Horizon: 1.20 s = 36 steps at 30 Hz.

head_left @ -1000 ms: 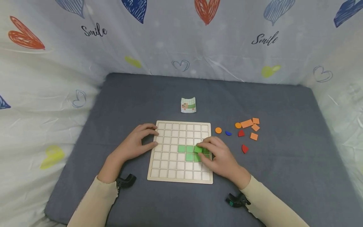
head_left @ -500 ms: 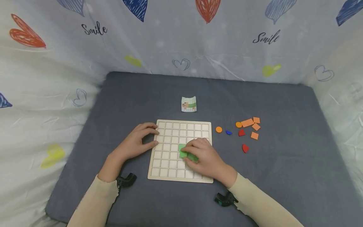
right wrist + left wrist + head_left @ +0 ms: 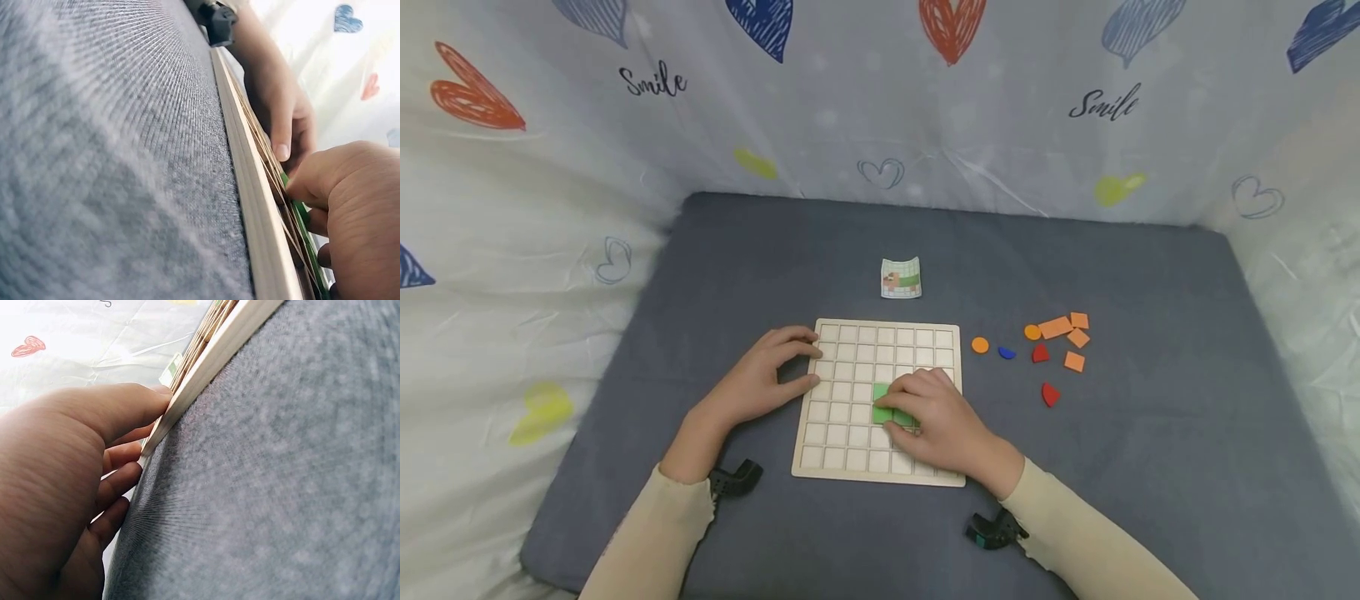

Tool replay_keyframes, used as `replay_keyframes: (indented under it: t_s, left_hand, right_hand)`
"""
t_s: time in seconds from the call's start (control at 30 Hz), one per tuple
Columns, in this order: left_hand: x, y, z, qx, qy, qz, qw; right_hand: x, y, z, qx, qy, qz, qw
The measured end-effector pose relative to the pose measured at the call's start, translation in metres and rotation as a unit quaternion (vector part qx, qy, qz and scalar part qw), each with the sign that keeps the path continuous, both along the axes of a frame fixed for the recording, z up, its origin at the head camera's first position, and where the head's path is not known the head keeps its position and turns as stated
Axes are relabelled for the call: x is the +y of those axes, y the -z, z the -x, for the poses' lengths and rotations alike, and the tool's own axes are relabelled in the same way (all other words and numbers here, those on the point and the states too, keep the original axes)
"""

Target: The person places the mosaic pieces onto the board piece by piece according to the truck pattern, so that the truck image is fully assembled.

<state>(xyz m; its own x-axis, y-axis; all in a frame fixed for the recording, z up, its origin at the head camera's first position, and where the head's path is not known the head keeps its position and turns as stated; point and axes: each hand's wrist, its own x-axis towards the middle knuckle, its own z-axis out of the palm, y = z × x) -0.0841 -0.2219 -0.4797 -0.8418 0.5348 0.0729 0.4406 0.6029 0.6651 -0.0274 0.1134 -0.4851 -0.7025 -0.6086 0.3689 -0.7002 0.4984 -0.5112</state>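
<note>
The wooden grid board lies flat on the grey cloth. My left hand rests at its left edge; in the left wrist view the thumb touches the board's side and the fingers are loosely extended. Over the board's right half, my right hand pinches a green square between thumb and index finger, down at a grid cell. Another green square lies just above it. More green pieces are partly hidden under this hand. In the right wrist view a green strip shows beneath the fingers.
A small picture card lies behind the board. To the right are orange squares, an orange rectangle, orange discs, a blue half-disc and red pieces. A patterned curtain surrounds the table.
My right hand has carried the green square left across the board and lowered it to a cell beside the other green pieces. The left hand has stayed at the board's edge.
</note>
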Motion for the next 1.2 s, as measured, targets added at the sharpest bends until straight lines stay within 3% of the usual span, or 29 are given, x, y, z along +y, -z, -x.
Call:
replay_keyframes:
  t_s: [0.53,1.2]
  left_hand:
    - [-0.0020,-0.0009,-0.0020,0.009,-0.003,0.001,1.0000]
    - [-0.0011,-0.0007,-0.0022,0.006,0.000,0.005,1.0000]
  right_hand:
    - [-0.0027,0.0003,0.0035,0.055,-0.026,0.009,0.9981]
    - [0.0009,0.0052,0.0002,0.036,-0.009,0.038,0.9986]
